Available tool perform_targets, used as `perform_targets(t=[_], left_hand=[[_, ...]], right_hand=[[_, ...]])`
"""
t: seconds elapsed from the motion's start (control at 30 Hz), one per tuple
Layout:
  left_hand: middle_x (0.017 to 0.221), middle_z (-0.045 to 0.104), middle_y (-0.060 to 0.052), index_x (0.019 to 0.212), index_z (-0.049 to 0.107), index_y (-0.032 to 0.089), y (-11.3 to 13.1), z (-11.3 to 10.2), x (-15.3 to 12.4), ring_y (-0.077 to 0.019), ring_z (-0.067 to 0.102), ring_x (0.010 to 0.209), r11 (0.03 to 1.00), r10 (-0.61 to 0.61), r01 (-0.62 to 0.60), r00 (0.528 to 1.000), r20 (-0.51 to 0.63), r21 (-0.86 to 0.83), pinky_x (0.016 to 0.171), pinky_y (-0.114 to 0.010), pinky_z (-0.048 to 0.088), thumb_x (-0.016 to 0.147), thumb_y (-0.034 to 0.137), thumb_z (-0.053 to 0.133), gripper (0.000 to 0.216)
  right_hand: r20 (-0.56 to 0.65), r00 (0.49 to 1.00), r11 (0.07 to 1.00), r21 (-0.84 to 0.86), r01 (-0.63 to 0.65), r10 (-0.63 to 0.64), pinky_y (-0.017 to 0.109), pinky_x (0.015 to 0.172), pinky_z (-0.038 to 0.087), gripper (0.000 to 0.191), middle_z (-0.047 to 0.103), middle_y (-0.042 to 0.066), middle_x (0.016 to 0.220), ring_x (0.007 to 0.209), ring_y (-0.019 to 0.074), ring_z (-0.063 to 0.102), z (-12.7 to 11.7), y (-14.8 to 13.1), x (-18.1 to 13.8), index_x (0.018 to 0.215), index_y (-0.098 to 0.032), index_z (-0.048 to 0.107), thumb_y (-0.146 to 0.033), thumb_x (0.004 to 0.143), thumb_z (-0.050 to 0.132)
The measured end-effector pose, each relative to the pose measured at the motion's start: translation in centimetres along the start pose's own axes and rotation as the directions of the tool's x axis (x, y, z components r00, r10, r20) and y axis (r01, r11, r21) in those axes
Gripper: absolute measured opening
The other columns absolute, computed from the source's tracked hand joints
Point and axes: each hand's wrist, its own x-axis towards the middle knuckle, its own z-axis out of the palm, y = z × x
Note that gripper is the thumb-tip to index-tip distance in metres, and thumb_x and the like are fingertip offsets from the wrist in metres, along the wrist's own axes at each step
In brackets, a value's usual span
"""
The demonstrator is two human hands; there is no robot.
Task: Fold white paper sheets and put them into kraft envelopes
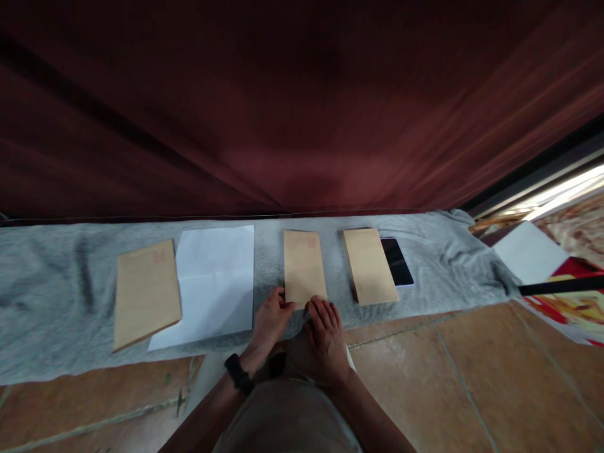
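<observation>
A brown envelope with a small reddish print near its top right lies straight in front of me on the grey cloth. My left hand pinches its lower left corner between thumb and fingers; a dark band is on that wrist. At the lower right corner, my right hand rests palm down, fingers stretched out and touching the bottom edge. To the right is a stack of brown envelopes. Left of my hands, white paper lies partly under another pile of brown envelopes.
A dark-screened phone or tablet is partly under the right stack. The grey cloth covers a long, narrow surface before a dark red curtain. Tiled floor lies below. A white sheet and colourful printed material sit far right.
</observation>
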Motion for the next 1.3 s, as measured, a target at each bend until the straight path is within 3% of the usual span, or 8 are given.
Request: perform_targets(t=[0.13,0.33,0.5,0.6,0.67,0.83,1.03,1.3], left_hand=[[0.075,0.067,-0.002,0.076,0.061,0.020,0.3,-0.1,0.1,-0.0168,0.061,0.069,0.945,0.029,0.002,0.996,0.088,-0.328,0.062,-0.027,0.042,0.071,0.019,0.068,0.009],[0.062,0.059,0.004,0.081,0.064,0.018,2.6,-0.8,-1.9,-0.0097,0.048,0.052,0.771,0.043,0.122,0.969,0.242,-0.625,0.053,-0.024,0.037,0.069,0.029,0.074,0.020],[0.080,0.068,-0.003,0.091,0.068,0.018,3.9,-1.4,-3.2,-0.0157,0.064,0.075,0.663,0.083,0.134,0.965,0.250,-0.736,0.065,-0.026,0.048,0.081,0.059,0.068,0.043],[0.097,0.072,-0.007,0.106,0.070,0.019,4.1,-1.0,-3.5,-0.0196,0.067,0.090,0.684,0.044,0.151,0.968,0.246,-0.714,0.075,-0.028,0.052,0.076,0.062,0.073,0.052],[0.100,0.073,-0.007,0.109,0.069,0.019,4.1,-0.4,-3.8,-0.0204,0.067,0.093,0.706,0.040,0.168,0.960,0.276,-0.688,0.078,-0.029,0.052,0.073,0.059,0.077,0.054],[0.085,0.071,-0.005,0.095,0.069,0.016,3.7,1.5,-4.2,-0.0165,0.065,0.077,0.681,0.074,0.198,0.939,0.336,-0.705,0.071,-0.028,0.050,0.075,0.051,0.075,0.041],[0.066,0.065,0.000,0.080,0.064,0.016,1.9,1.6,-3.3,-0.0119,0.057,0.057,0.748,0.043,0.185,0.945,0.324,-0.638,0.057,-0.025,0.044,0.073,0.047,0.074,0.033],[0.057,0.062,0.000,0.073,0.063,0.015,0.4,0.5,-1.6,-0.0095,0.053,0.047,0.817,-0.018,0.247,0.914,0.406,-0.521,0.050,-0.023,0.040,0.068,0.045,0.075,0.032]], right_hand=[[-0.040,0.999,0.998,0.049,0.031,-0.029,0.047,0.117,0.041,0.049,0.053,0.015,0.149,0.140,0.0244,0.047,-0.4,-0.6,0.8,0.150,-0.013,0.043,-0.015,0.100,0.043],[-0.089,0.996,0.999,0.039,-0.011,0.014,0.041,0.102,0.053,0.048,0.065,0.014,0.133,0.122,0.0266,0.061,-1.9,-1.5,2.7,0.144,-0.017,0.053,-0.016,0.096,0.053],[-0.221,0.958,0.951,0.288,-0.113,0.181,0.031,0.090,0.056,0.033,0.072,0.008,0.117,0.104,0.0197,0.068,-4.5,-0.2,4.3,0.125,-0.024,0.070,-0.020,0.101,0.047],[-0.241,0.847,0.749,0.616,-0.244,0.473,0.029,0.082,0.055,0.025,0.074,0.006,0.101,0.091,0.0189,0.068,-6.1,0.1,5.3,0.103,-0.021,0.077,-0.035,0.098,0.056],[-0.101,0.750,0.477,0.824,-0.305,0.654,0.028,0.073,0.054,0.028,0.073,0.005,0.090,0.081,0.0182,0.066,-6.5,-0.3,5.9,0.094,-0.019,0.076,-0.045,0.091,0.065],[0.330,0.668,-0.139,0.936,-0.324,0.667,0.025,0.054,0.049,0.037,0.067,0.001,0.072,0.061,0.0148,0.059,-5.0,-2.7,6.2,0.085,-0.020,0.066,-0.057,0.079,0.072],[0.460,0.656,-0.307,0.888,-0.343,0.599,0.024,0.049,0.046,0.041,0.051,-0.007,0.055,0.048,0.0103,0.048,-2.7,-2.9,5.3,0.071,-0.022,0.054,-0.054,0.071,0.079],[0.495,0.507,-0.327,0.863,-0.385,0.706,0.023,0.059,0.053,0.049,0.051,-0.009,0.055,0.052,0.0080,0.053,-2.1,0.2,4.2,0.063,-0.020,0.052,-0.049,0.057,0.091]])
